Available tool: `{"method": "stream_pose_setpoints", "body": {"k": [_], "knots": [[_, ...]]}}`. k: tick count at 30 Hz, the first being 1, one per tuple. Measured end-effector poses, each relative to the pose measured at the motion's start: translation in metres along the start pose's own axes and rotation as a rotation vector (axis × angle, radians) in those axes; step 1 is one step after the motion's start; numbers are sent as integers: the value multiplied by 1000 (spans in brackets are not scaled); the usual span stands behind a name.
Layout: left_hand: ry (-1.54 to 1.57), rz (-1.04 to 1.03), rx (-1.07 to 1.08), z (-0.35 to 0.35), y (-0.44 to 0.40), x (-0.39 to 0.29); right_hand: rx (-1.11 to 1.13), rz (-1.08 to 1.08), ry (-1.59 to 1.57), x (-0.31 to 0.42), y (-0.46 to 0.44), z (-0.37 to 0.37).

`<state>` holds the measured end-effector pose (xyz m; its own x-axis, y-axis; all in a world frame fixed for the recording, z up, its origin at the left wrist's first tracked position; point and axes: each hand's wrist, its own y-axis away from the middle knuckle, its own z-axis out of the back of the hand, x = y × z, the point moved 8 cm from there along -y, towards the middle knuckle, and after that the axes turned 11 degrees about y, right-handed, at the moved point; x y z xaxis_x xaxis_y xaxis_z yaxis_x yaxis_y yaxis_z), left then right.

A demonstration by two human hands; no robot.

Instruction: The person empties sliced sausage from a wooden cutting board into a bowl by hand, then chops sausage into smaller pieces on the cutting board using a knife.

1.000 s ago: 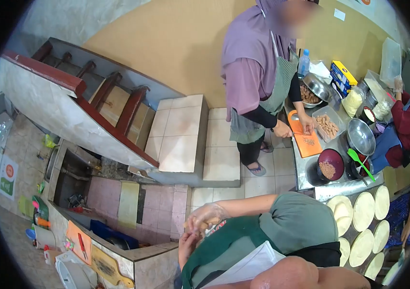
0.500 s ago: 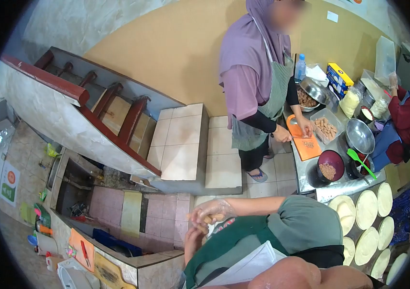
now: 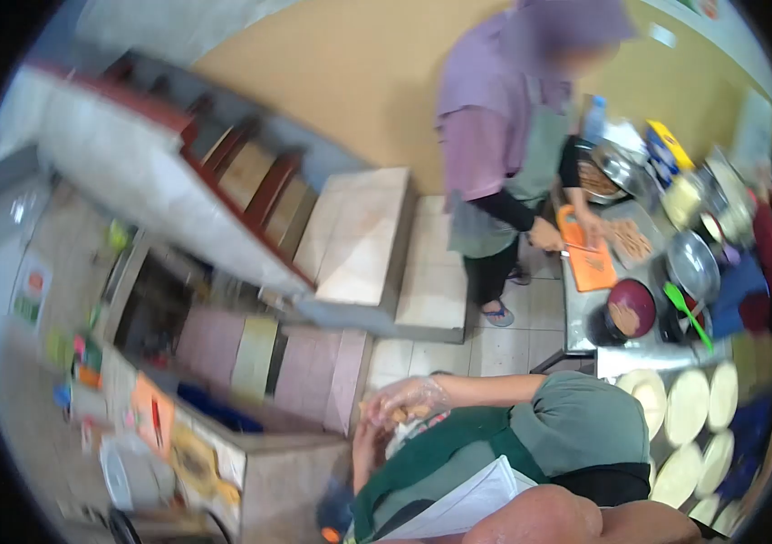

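My right hand [image 3: 411, 397], in a clear plastic glove, is in front of my dark green apron [image 3: 458, 449] with its fingers curled. My left hand [image 3: 369, 438] is just below it, its fingers bent up against the right one. Something small and tan shows between the two hands, too blurred to name. A pale patterned bit of cloth or wrap shows beside the glove, against the apron. Both hands are closed and touch each other.
Across the room a person [image 3: 504, 145] cuts on an orange board [image 3: 592, 267] with a knife. Beside it are a tub of tan pieces [image 3: 631, 240] and bowls. Flat pale dough rounds [image 3: 687, 405] lie at right; steps [image 3: 354, 236] stand behind.
The whole view has shifted and blurred as my head moved, so the room appears farther right. My hands stay together by the apron, with the fingers slightly shifted.
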<state>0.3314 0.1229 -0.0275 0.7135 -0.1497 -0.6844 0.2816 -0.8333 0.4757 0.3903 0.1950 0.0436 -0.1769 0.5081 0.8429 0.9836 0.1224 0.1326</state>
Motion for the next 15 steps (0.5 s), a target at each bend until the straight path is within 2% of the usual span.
{"method": "stream_pose_setpoints", "body": {"k": [1, 2, 3, 4, 5, 6, 7, 9, 10, 11, 12, 14, 15], "knots": [[39, -39, -46, 16, 5, 3, 34, 127, -41, -3, -3, -3], [104, -94, -94, 40, 7, 9, -70, 41, 82, -3, -3, -6], [158, -141, -172, 36, 19, 0, -135, -44, 237, -2, -5, -9], [172, -168, -321, 48, 32, -2, -116, -42, 252, -6, -10, -11], [199, -228, -281, 61, 34, -1, -84, -41, 264, -8, -18, -10], [228, -261, -431, 68, 51, -3, 29, -96, 156, -15, -22, -18], [261, -267, -427, 94, 49, 6, 125, -153, 53, -14, -31, -26], [324, -332, -553, 101, 79, 1, 71, -201, 73, -18, -46, -34], [435, -355, -667, 115, 84, 18, 215, -229, 82, -30, -54, -28], [548, -382, -713, 116, 96, 25, 122, -327, 75, -40, -55, -20], [665, -431, -720, 111, 107, 30, 240, -393, 122, -44, -56, -29], [739, -502, -759, 147, 101, 56, 274, -470, 66, -47, -78, -40], [768, -558, -794, 133, 106, 60, 336, -493, 92, -46, -75, -39]]}}
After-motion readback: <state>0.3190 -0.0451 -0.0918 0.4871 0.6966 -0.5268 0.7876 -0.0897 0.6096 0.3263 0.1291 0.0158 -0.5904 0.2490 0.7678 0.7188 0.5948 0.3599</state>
